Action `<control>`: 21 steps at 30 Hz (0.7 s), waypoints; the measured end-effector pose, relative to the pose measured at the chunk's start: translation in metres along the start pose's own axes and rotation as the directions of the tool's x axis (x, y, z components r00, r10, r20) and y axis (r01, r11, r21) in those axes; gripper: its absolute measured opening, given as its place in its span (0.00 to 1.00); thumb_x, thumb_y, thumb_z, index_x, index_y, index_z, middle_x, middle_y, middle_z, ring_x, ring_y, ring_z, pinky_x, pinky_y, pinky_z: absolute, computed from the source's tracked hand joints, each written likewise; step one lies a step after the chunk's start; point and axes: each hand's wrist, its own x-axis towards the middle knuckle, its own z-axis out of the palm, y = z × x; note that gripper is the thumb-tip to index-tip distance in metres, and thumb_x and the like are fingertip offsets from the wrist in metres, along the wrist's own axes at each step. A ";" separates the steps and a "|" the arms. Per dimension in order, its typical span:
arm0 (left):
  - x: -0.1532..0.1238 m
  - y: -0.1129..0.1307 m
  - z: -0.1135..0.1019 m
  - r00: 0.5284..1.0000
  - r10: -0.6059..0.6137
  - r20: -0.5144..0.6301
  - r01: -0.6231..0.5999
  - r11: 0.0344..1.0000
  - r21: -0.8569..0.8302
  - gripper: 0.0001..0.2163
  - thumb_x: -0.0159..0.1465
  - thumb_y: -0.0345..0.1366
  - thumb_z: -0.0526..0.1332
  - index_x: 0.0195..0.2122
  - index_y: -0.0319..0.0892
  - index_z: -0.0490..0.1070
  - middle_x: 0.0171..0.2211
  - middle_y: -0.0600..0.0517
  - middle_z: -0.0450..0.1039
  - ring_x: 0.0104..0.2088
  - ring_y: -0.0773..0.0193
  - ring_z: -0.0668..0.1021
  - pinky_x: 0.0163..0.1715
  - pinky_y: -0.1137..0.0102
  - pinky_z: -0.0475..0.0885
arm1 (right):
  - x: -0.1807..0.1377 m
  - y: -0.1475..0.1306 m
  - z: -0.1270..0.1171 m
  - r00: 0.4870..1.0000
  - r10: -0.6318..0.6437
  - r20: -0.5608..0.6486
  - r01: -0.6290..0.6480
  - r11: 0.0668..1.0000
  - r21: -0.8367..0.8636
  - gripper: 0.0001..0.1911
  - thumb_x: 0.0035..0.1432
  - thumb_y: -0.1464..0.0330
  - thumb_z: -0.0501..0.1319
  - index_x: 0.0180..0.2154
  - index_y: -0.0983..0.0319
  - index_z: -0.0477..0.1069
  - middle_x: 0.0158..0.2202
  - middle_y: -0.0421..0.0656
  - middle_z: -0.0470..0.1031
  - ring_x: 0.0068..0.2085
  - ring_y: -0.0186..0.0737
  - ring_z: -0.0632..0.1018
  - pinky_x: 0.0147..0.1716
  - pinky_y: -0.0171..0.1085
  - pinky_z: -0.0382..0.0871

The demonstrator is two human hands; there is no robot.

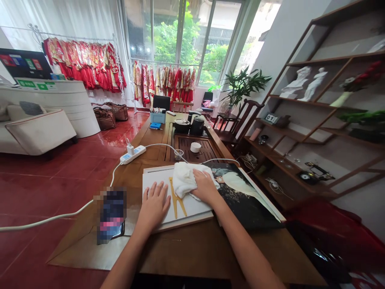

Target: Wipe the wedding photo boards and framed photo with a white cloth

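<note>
My left hand lies flat with its fingers stretched out on a white board on the wooden table. My right hand presses a crumpled white cloth down on the same board, its fingers curled over the cloth. A yellow wooden tool with two prongs lies on the board between my hands. A large dark photo print sits just right of the board, partly under my right hand.
A phone lies on brown paper at the left. A white power strip, a tea tray with a cup and kettles stand farther back. Wooden shelves line the right; racks of red garments stand at the back.
</note>
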 end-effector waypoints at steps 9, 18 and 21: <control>0.000 0.001 -0.001 1.000 0.002 -0.005 -0.002 1.000 0.006 0.20 0.68 0.42 0.47 0.59 0.48 0.63 0.63 0.51 0.59 0.64 0.53 0.59 0.61 0.51 0.54 | -0.003 -0.004 0.001 0.999 -0.037 -0.014 0.038 0.998 0.043 0.30 0.50 0.66 0.59 0.56 0.63 0.65 0.59 0.50 0.66 0.62 0.48 0.60 0.61 0.50 0.42; -0.001 0.000 0.001 1.000 0.001 -0.009 -0.001 1.000 0.011 0.20 0.68 0.44 0.46 0.60 0.49 0.62 0.64 0.52 0.59 0.64 0.54 0.59 0.62 0.51 0.53 | -0.077 -0.018 -0.011 0.997 -0.078 0.006 0.078 0.996 0.052 0.27 0.52 0.66 0.56 0.56 0.61 0.66 0.61 0.48 0.64 0.63 0.46 0.59 0.62 0.50 0.41; -0.001 0.000 0.001 1.000 0.002 -0.006 -0.002 1.000 0.006 0.20 0.68 0.43 0.45 0.60 0.49 0.61 0.64 0.52 0.59 0.64 0.54 0.58 0.62 0.51 0.52 | -0.092 -0.022 -0.015 0.997 -0.076 0.027 0.075 0.996 0.044 0.26 0.54 0.65 0.56 0.55 0.60 0.67 0.61 0.48 0.64 0.63 0.48 0.59 0.62 0.50 0.42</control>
